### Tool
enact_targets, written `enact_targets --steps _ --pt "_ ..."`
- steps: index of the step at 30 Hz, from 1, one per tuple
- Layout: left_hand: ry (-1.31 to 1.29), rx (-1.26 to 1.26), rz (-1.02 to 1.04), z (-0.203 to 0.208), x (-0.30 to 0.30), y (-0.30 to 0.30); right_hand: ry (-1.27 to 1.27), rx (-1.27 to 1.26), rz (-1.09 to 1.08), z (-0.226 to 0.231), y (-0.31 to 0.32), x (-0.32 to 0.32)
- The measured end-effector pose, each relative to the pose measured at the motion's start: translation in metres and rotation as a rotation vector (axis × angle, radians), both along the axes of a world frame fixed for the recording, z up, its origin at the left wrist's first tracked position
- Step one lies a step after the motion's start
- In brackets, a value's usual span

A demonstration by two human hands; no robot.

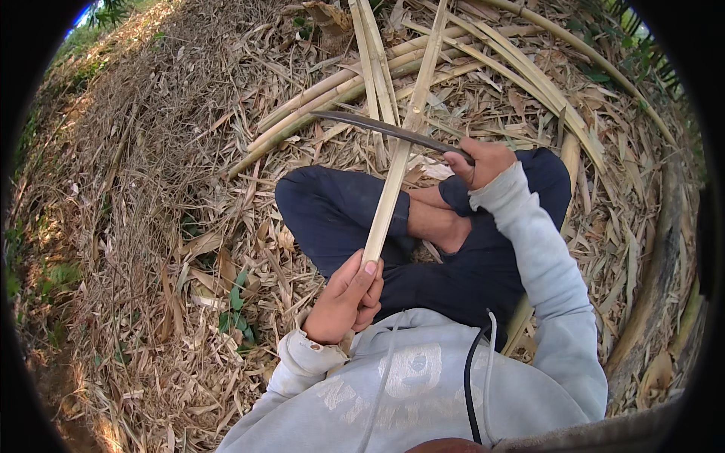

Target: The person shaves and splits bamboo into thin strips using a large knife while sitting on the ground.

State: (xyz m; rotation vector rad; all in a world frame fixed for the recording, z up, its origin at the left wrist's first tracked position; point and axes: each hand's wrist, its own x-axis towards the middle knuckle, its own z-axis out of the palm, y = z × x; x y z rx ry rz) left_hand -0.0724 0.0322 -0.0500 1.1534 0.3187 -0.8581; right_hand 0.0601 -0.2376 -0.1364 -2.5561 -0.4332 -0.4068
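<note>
My left hand [349, 297] is closed around the near end of a long split bamboo strip [392, 185], its thumb lying along the top. The pale strip runs up and away from my lap, past the top edge of the view. In my right hand [487, 162] is the handle end of a long, dark, slightly curved knife [377, 127]. Its blade points left and crosses over the strip, above my bent legs. Whether the edge touches the bamboo I cannot tell. The fingers hide most of the knife's handle.
I sit cross-legged in dark trousers [332, 208] on ground covered with dry leaves [166, 249]. Ahead lie bamboo poles [302, 124] and split strips [529, 72]. A cut stump [330, 29] stands at the top. A log [653, 264] lies on the right.
</note>
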Motion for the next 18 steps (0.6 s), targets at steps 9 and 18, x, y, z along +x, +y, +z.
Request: enact_targets --steps 9,18 --pt "-0.054 0.058 0.014 0.004 -0.006 0.003 -0.184 -0.064 0.136 0.016 0.014 0.001" --pt "-0.041 -0.001 0.011 0.006 -0.007 0.008 -0.059 -0.067 -0.022 0.011 0.009 0.001"
